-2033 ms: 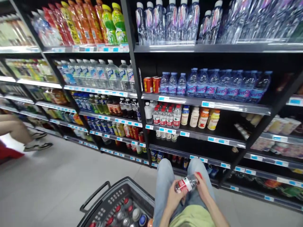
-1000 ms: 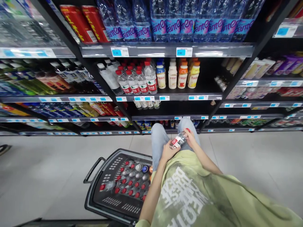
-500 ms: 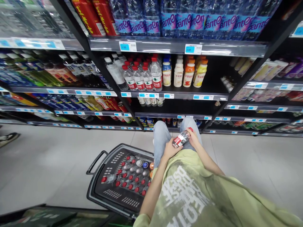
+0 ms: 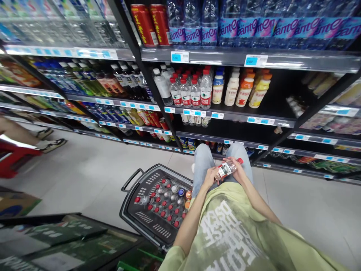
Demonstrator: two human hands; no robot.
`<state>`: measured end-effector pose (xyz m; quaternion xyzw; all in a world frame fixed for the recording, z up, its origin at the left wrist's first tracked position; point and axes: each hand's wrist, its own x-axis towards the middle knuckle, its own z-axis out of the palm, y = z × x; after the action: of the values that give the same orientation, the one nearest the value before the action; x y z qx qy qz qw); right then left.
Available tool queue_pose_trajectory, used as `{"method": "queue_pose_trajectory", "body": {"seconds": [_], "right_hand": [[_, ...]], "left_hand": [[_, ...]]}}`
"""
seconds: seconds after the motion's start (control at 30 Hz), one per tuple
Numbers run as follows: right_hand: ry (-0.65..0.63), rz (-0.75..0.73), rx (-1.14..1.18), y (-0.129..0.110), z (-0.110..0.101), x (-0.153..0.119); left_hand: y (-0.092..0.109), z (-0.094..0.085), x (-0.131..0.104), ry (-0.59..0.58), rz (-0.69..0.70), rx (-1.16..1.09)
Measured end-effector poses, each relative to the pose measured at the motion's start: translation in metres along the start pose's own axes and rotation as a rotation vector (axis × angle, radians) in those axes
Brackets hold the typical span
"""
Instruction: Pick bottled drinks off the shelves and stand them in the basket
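Both my hands hold one clear bottle [image 4: 226, 169] with a red cap and a red and white label, tilted above my lap. My left hand [image 4: 211, 177] is closed round its base end. Near the cap, my right hand [image 4: 237, 168] grips the other end. To the left of my legs sits a black basket [image 4: 141, 216] with several bottles in it, most red-capped, a few with white, blue or orange caps. One red-capped bottle [image 4: 143, 200] lies slanted at the basket's left side.
Ahead, a shelf [image 4: 220, 113] carries red-capped water bottles [image 4: 195, 94] and milk drinks [image 4: 244, 90]. Green boxes [image 4: 70, 241] stand at the lower left. Another person's leg [image 4: 17, 131] and a red object [image 4: 14, 156] are at the left edge.
The view has swung left, so shelves and basket appear further right, and a person's leg and red object show at the left. The bottle has turned slightly in my hands, showing more white label.
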<state>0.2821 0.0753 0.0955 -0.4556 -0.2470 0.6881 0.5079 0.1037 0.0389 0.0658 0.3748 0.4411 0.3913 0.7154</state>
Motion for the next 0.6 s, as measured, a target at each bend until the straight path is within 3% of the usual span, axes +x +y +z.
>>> {"method": "queue_pose_trajectory", "body": {"seconds": [0.17,0.3,0.47,0.6], "right_hand": [[-0.098,-0.065,0.004,0.003,0.023,-0.005],[-0.17,-0.144,0.009,0.0,0.058,-0.005],[0.002,-0.178,-0.044,-0.002,0.109,0.008],[0.099,-0.152,-0.118,-0.005,0.134,0.023]], "left_hand": [[-0.011,-0.005,0.009,0.07,-0.17,-0.2],[-0.016,-0.015,0.011,0.09,-0.225,-0.276],[-0.021,-0.021,0.007,0.13,-0.206,-0.385],[-0.022,-0.017,0.009,0.225,-0.157,-0.544]]}}
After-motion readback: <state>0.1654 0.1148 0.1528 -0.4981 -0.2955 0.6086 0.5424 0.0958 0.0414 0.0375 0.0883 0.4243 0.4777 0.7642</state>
